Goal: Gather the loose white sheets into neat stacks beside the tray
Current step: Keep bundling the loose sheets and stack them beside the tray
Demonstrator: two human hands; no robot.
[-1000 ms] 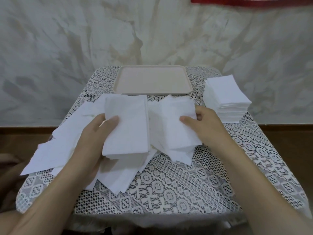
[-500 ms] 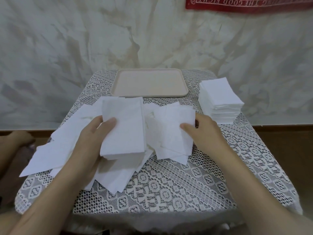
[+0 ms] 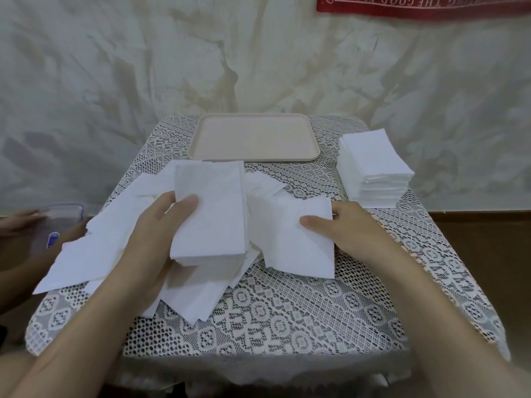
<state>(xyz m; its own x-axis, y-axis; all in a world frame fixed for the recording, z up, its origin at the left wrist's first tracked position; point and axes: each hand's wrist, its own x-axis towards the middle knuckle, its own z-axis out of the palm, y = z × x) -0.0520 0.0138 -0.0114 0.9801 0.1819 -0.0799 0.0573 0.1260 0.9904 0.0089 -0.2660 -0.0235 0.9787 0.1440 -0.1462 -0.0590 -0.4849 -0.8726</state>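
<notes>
At far left, another person's hand (image 3: 17,224) is touching a clear plastic box (image 3: 61,219). Loose white sheets (image 3: 83,257) are lying fanned across the lace tablecloth (image 3: 287,317). The left hand (image 3: 152,237) is gripping a squared bundle of sheets (image 3: 212,214), with the thumb pressing on top and the fingers hidden beneath. Beyond the bundle, the beige tray (image 3: 254,137) is sitting at the table's far edge. The right hand (image 3: 356,231) is pinching a loose sheet (image 3: 290,239) by its right edge. A neat stack (image 3: 373,168) is standing just right of the tray.
</notes>
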